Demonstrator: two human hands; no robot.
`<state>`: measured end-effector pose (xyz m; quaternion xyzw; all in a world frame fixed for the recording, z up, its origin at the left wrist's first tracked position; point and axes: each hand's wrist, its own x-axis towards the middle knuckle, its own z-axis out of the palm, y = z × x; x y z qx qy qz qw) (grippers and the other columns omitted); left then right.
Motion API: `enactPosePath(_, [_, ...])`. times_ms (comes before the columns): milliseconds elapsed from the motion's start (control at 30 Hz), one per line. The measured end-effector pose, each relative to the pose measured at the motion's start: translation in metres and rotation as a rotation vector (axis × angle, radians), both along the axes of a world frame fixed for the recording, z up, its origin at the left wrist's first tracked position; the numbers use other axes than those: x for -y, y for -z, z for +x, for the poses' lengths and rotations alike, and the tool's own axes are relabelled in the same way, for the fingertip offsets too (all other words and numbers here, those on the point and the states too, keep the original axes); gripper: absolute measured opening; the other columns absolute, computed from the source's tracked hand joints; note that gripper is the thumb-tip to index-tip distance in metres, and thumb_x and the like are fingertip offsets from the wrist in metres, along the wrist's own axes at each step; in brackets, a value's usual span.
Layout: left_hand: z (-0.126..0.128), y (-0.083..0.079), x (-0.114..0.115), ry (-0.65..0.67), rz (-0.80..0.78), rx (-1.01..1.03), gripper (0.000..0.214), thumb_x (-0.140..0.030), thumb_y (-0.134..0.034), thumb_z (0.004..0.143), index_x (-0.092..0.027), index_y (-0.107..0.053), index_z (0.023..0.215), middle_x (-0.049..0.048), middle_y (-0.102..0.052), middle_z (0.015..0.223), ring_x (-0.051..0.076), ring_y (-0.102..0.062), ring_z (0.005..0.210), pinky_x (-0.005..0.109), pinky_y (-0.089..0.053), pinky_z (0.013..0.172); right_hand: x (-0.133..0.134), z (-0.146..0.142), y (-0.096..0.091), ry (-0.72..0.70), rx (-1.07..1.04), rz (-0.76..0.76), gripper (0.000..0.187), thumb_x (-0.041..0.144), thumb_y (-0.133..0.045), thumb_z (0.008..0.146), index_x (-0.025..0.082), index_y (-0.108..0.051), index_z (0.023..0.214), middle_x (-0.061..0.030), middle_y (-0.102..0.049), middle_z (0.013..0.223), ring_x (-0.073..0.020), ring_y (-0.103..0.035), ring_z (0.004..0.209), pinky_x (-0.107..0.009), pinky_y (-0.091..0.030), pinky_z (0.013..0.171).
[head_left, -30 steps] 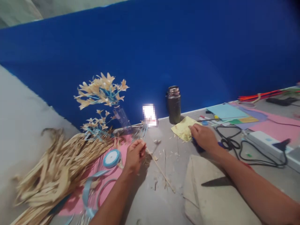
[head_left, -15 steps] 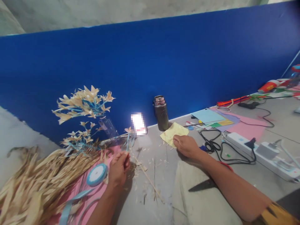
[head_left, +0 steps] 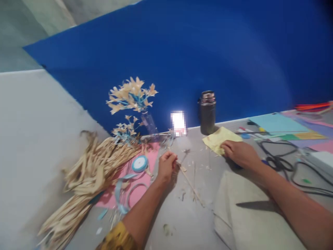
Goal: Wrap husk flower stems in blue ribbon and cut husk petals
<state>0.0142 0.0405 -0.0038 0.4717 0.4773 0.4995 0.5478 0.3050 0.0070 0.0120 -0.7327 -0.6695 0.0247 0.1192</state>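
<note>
My left hand [head_left: 167,167] is pinched closed over the work surface, with a thin pale-blue flower stem [head_left: 169,141] rising blurred from its fingertips. Just right of it lies a thin straw-coloured stick [head_left: 191,187]. My right hand [head_left: 240,152] has its fingers closed at the near edge of a creased yellow sheet of paper [head_left: 217,139]. A dark flask [head_left: 207,116] without its lid stands behind the sheet. Left of my left hand are a roll of blue ribbon [head_left: 139,163] and a heap of dried husks [head_left: 104,163]. Pale husk flowers [head_left: 131,93] with blue stems stand in a clear bottle [head_left: 148,124].
A bright pixelated patch [head_left: 178,123] is by the blue wall panel [head_left: 169,62]. At right lie black cables [head_left: 279,163], coloured paper sheets [head_left: 279,122] and a white power strip [head_left: 319,161]. Beige cloth [head_left: 249,222] is under my right forearm. Pink paper [head_left: 109,199] lies at left.
The view has turned left, so everything sits further right and more husks and the grey wall show. Both hands keep about the same places beside the stem and the yellow sheet.
</note>
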Motion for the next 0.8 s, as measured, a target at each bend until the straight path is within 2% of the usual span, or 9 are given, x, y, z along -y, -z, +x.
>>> enactPosePath(167, [0.008, 0.003, 0.012, 0.034, 0.047, -0.044, 0.021, -0.033, -0.07, 0.069, -0.018, -0.057, 0.062, -0.0062, -0.045, 0.047, 0.005, -0.035, 0.039, 0.019, -0.023, 0.041, -0.002, 0.006, 0.008, -0.045, 0.044, 0.011, 0.034, 0.032, -0.029, 0.1, 0.022, -0.058, 0.084, -0.0063, -0.071, 0.082, -0.0217, -0.062, 0.072, -0.029, -0.026, 0.057])
enactPosePath(300, [0.013, 0.001, 0.021, 0.063, 0.067, -0.047, 0.019, -0.032, -0.068, 0.07, -0.018, -0.058, 0.062, -0.0061, -0.046, 0.049, 0.005, -0.035, 0.041, 0.02, -0.026, 0.043, 0.0, 0.008, 0.01, -0.071, 0.303, 0.019, 0.027, 0.022, -0.035, 0.096, 0.021, -0.059, 0.084, -0.0089, -0.07, 0.086, -0.023, -0.06, 0.07, -0.031, -0.02, 0.054])
enactPosePath(367, [0.015, 0.002, 0.024, 0.079, 0.066, -0.042, 0.018, -0.031, -0.067, 0.07, -0.018, -0.058, 0.063, -0.006, -0.046, 0.05, 0.005, -0.035, 0.041, 0.02, -0.026, 0.043, 0.0, 0.007, 0.008, -0.004, 0.318, 0.019, 0.027, 0.025, -0.038, 0.097, 0.022, -0.062, 0.086, -0.0093, -0.071, 0.087, -0.023, -0.06, 0.067, -0.031, -0.019, 0.053])
enactPosePath(467, [0.019, 0.005, 0.028, 0.112, 0.063, -0.018, 0.017, -0.03, -0.068, 0.07, -0.018, -0.058, 0.064, -0.0052, -0.048, 0.052, 0.006, -0.036, 0.043, 0.021, -0.027, 0.044, 0.0, 0.005, 0.006, 0.158, 0.194, 0.009, 0.027, 0.035, -0.042, 0.099, 0.024, -0.066, 0.102, -0.0093, -0.072, 0.084, -0.0227, -0.059, 0.061, -0.031, -0.024, 0.054])
enactPosePath(533, [0.021, 0.007, 0.03, 0.135, 0.035, 0.016, 0.019, -0.032, -0.07, 0.07, -0.018, -0.058, 0.065, -0.0048, -0.048, 0.053, 0.006, -0.036, 0.043, 0.021, -0.026, 0.043, -0.001, 0.003, 0.004, 0.188, 0.19, -0.025, 0.024, 0.037, -0.048, 0.098, 0.025, -0.067, 0.106, -0.0102, -0.073, 0.085, -0.0227, -0.058, 0.06, -0.031, -0.024, 0.055])
enactPosePath(633, [0.024, 0.008, 0.032, 0.135, -0.014, 0.056, 0.023, -0.035, -0.072, 0.07, -0.019, -0.057, 0.066, -0.0039, -0.049, 0.054, 0.007, -0.034, 0.044, 0.023, -0.025, 0.044, -0.002, -0.002, 0.001, 0.168, 0.303, -0.028, 0.019, 0.035, -0.054, 0.096, 0.024, -0.068, 0.09, -0.0098, -0.072, 0.083, -0.0219, -0.057, 0.06, -0.032, -0.02, 0.055])
enactPosePath(733, [0.025, 0.01, 0.036, 0.116, 0.05, 0.025, 0.02, -0.033, -0.071, 0.072, -0.019, -0.058, 0.066, -0.0019, -0.052, 0.059, 0.008, -0.037, 0.049, 0.024, -0.029, 0.049, -0.003, -0.006, 0.0, 0.15, 0.404, -0.014, 0.022, 0.031, -0.056, 0.095, 0.021, -0.064, 0.077, -0.0098, -0.07, 0.078, -0.0199, -0.053, 0.061, -0.033, -0.015, 0.056])
enactPosePath(800, [0.025, 0.01, 0.04, 0.125, 0.123, -0.022, 0.017, -0.03, -0.07, 0.074, -0.019, -0.06, 0.067, -0.0015, -0.053, 0.061, 0.01, -0.041, 0.054, 0.025, -0.033, 0.054, -0.003, -0.007, 0.0, 0.18, 0.301, 0.038, 0.024, 0.026, -0.057, 0.093, 0.019, -0.064, 0.071, -0.0107, -0.069, 0.076, -0.0182, -0.05, 0.061, -0.033, -0.013, 0.058])
